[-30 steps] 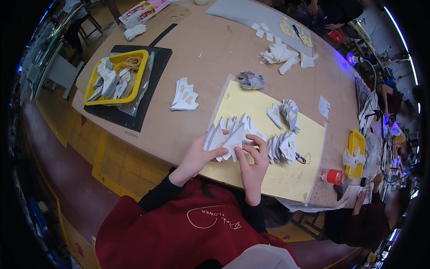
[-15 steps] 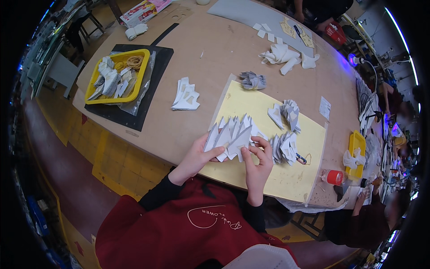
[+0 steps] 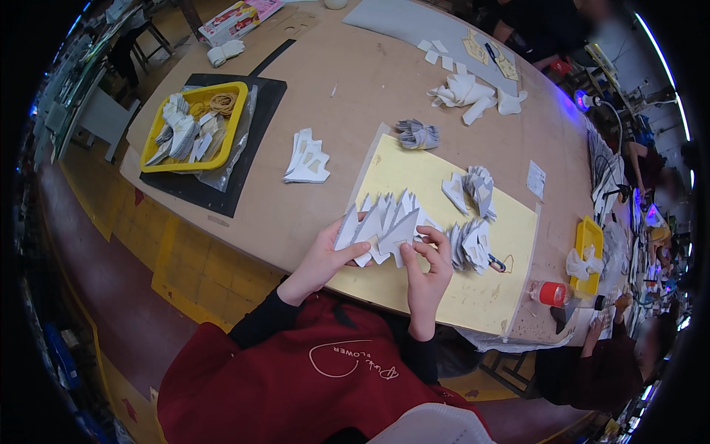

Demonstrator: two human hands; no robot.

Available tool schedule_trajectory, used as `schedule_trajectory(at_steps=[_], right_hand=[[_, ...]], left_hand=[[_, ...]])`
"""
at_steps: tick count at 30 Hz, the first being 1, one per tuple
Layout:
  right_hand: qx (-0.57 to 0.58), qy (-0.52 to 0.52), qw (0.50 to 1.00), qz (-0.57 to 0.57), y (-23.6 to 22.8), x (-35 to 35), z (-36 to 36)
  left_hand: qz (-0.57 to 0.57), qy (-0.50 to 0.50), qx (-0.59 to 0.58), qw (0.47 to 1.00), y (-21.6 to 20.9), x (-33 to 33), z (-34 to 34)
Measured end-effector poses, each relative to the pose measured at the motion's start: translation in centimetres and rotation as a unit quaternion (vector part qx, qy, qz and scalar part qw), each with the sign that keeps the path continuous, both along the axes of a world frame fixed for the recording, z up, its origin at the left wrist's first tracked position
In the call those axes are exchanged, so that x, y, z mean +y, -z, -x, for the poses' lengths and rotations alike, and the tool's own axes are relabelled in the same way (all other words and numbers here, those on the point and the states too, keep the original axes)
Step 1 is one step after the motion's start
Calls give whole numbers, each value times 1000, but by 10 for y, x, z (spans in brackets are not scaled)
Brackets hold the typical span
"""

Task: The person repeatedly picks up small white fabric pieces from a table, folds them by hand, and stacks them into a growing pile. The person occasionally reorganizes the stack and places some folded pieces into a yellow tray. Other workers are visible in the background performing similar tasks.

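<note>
Between my two hands, above the yellow sheet's near-left edge, is a fanned stack of white pointed cut pieces (image 3: 381,229), grey on some sides. My left hand (image 3: 330,248) grips the stack's left end, thumb across the front. With thumb and bent fingers, my right hand (image 3: 427,263) pinches the right end. Just right of it lies a fanned bundle of similar pieces (image 3: 470,246) beside a small dark tool (image 3: 496,263). Farther back on the yellow sheet (image 3: 414,176) are another bundle (image 3: 481,190) and a grey rolled bundle (image 3: 418,135).
Left of the sheet lie loose white pieces (image 3: 306,157). A yellow tray (image 3: 242,111) with bundles and rubber bands rests on a black board (image 3: 272,96). White cloth scraps (image 3: 462,90) lie farther back. A red-labelled bottle (image 3: 551,293) and another yellow tray (image 3: 589,231) are at right, near other people.
My hands keep their hold on the stack, and its pieces shift slightly under my fingers. At the far right of the table, a person has moved.
</note>
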State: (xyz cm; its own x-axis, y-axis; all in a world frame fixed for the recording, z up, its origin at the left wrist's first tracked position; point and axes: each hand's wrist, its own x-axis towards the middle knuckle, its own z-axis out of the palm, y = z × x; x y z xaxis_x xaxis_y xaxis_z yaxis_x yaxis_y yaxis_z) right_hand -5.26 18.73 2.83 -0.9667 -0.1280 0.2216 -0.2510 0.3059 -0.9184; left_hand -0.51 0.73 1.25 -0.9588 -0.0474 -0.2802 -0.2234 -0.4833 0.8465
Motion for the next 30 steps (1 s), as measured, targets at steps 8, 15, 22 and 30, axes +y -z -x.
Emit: schedule_trajectory(at_steps=[8,15,22,30], right_hand=[[-7,5,1000,2,1,1,3],[9,32,999,-37,6,2,7],[53,40,990,-127,10,2,12],[59,-35,996,-61,-7,-10,-5]], left_hand=[[56,-93,-1,994,0,-21,-1],[76,-182,-10,980,1,-57,-6],[90,-173,-15,981,1,-52,-7],[58,-75,-16,995,-8,-16,-1]])
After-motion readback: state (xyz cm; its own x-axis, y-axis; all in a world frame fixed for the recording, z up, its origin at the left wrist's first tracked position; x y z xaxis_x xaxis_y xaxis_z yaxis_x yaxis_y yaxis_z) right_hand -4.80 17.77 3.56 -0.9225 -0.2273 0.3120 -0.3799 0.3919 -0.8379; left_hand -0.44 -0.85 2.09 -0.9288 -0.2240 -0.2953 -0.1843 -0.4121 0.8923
